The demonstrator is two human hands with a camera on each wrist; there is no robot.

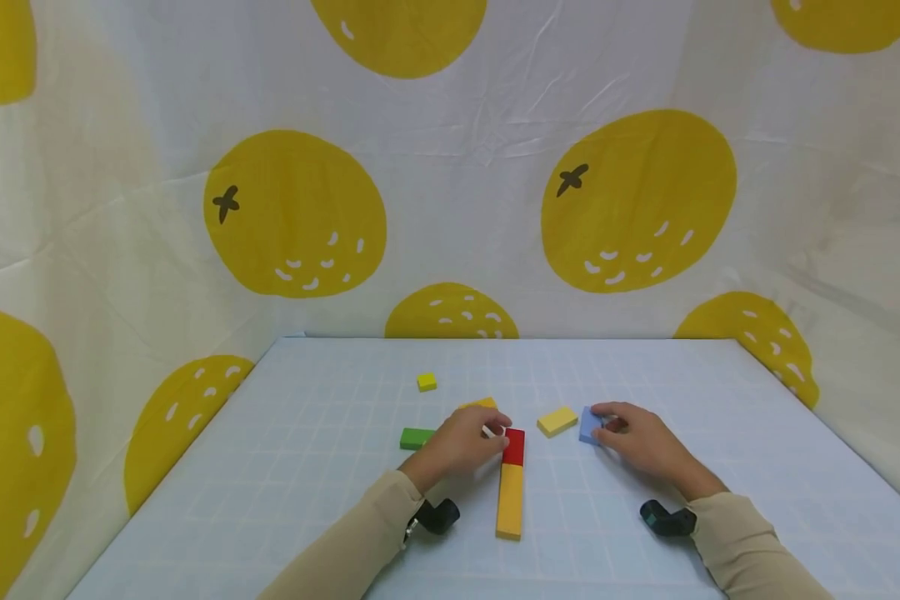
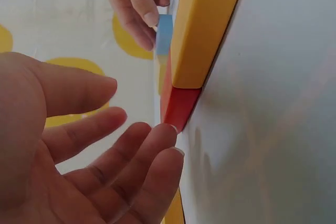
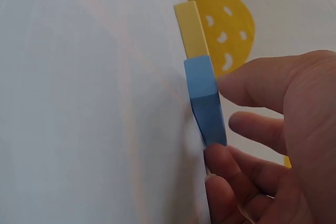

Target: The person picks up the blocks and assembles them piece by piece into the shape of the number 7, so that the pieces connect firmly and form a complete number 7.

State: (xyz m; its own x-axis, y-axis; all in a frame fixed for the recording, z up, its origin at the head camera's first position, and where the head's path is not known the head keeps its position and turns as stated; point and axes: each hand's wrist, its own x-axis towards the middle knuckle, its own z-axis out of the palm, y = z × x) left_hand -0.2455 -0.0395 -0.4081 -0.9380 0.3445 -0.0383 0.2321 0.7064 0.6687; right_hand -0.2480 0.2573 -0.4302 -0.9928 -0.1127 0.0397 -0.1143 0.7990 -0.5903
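On the table, my left hand [image 1: 461, 437] hovers with loosely bent fingers at the far left side of a red block [image 1: 513, 450]. Its fingertips come close to that block in the left wrist view; contact is hard to tell. Joined end to end with the red block is a longer orange block [image 1: 509, 504], running toward me. To the right, my right hand [image 1: 648, 442] holds a blue block [image 3: 206, 80] between thumb and fingers at its right end. A pale yellow block [image 1: 557, 422] lies just left of the blue one.
Left of my left hand lies a green block [image 1: 414, 438], partly covered. An orange block [image 1: 482, 403] peeks out behind that hand. Farther back sits a small yellow block [image 1: 427, 382]. A white curtain [image 1: 465, 183] with yellow fruit prints hangs behind the table.
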